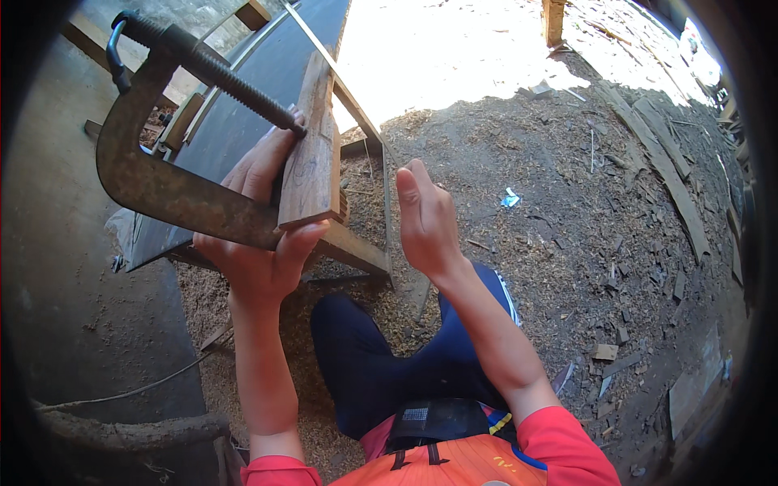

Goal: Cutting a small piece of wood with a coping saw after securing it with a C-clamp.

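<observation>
A large rusty C-clamp (190,204) stands at the upper left, its threaded screw (243,93) ending against a wooden board (312,174). My left hand (255,255) is closed around the lower arm of the clamp, thumb at the board's near end and fingers along the board's left side. The clamp frame and the board hide part of those fingers. To the right of the board, my right hand (425,219) is held apart in the air. Its thumb is straight and its fingers lie close together, partly hidden behind it; nothing shows in it.
The board lies along the right edge of a dark-topped table (267,65) with a frame and legs (356,247). Wood chips and offcuts (604,351) litter the ground. Long planks (660,166) lie at right. A log (134,433) is at lower left, near a thin cord (138,393).
</observation>
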